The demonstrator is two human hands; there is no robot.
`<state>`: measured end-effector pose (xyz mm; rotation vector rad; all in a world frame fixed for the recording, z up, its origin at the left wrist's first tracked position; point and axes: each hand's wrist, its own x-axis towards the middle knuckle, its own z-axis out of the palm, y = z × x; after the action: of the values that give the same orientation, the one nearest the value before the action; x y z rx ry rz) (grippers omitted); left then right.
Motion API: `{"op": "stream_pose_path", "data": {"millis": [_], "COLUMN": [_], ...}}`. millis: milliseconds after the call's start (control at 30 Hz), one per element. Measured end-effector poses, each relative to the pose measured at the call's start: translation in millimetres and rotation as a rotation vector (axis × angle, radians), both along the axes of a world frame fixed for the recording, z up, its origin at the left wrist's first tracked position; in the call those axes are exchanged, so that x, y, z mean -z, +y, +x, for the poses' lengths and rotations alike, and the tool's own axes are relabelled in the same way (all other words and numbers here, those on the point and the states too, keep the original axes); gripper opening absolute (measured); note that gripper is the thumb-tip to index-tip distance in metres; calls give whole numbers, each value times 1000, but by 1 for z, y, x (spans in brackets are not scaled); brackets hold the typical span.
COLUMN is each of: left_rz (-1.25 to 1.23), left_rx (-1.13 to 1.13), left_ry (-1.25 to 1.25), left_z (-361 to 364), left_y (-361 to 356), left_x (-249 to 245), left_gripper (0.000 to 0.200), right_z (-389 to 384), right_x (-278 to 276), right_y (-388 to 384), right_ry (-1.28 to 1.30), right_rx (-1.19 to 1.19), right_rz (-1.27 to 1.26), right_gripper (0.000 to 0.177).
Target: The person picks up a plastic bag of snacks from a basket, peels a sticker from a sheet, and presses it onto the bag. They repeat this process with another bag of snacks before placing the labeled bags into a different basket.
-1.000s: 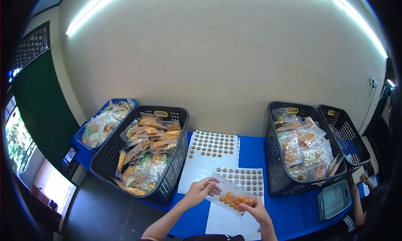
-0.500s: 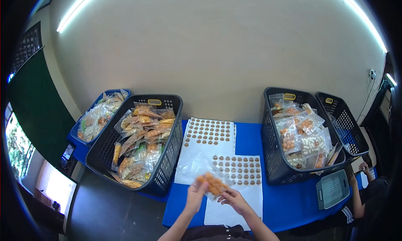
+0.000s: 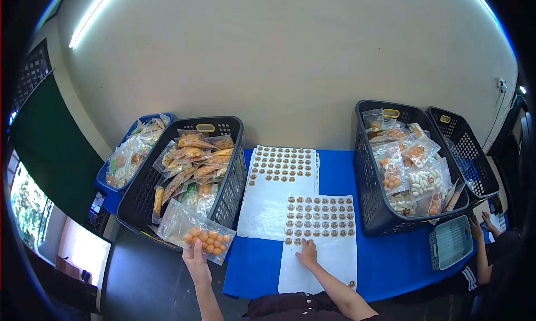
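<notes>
My left hand point(image 3: 196, 264) pinches the lower edge of a clear plastic bag point(image 3: 209, 241) with round orange pieces in it, held in front of the left black basket point(image 3: 228, 192). My right hand point(image 3: 306, 255) touches the front sheet of round stickers point(image 3: 329, 254), with its fingertips at the lowest sticker row; whether they hold a sticker is too small to tell. Behind and to the left lies another sheet of round stickers point(image 3: 268, 204), partly under the front one.
A blue basket point(image 3: 106, 181) of filled bags stands far left. On the right are a black basket point(image 3: 379, 209) of filled bags, another black basket point(image 3: 480, 184) and a small green-grey basket point(image 3: 451, 243). Another person's hands point(image 3: 484, 223) show at the far right.
My left hand has carried the bag left, away from my right hand. My right hand has let go of the bag and moved onto the front sticker sheet. The view has shifted slightly.
</notes>
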<state>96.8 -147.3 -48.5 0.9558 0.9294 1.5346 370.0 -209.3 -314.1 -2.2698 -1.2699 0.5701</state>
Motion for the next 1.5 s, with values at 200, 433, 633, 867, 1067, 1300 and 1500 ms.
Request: {"op": "stream_pose_path", "data": {"millis": [200, 433, 633, 867, 1067, 1300, 1500], "left_rz": [2, 10, 23, 10, 33, 18, -29], "left_rx": [-22, 52, 4, -15, 19, 25, 262], "left_ry": [108, 104, 129, 155, 189, 162, 83], "left_z": [11, 25, 24, 26, 27, 32, 46], "left_y": [3, 10, 12, 10, 9, 2, -1], "left_x": [0, 2, 6, 5, 3, -8, 4], "left_gripper": [31, 30, 28, 29, 29, 28, 27], "right_z": [-7, -2, 1, -2, -6, -1, 19], "right_x": [-7, -10, -14, -17, 7, 5, -30], "right_y": [1, 10, 9, -2, -24, -34, -43], "right_ry": [-30, 17, 18, -66, -310, -49, 521], "right_rx": [10, 5, -24, -106, -247, -190, 242], "right_rz": [-75, -155, -170, -73, 183, 343, 496], "right_gripper": [64, 68, 62, 45, 33, 28, 10]}}
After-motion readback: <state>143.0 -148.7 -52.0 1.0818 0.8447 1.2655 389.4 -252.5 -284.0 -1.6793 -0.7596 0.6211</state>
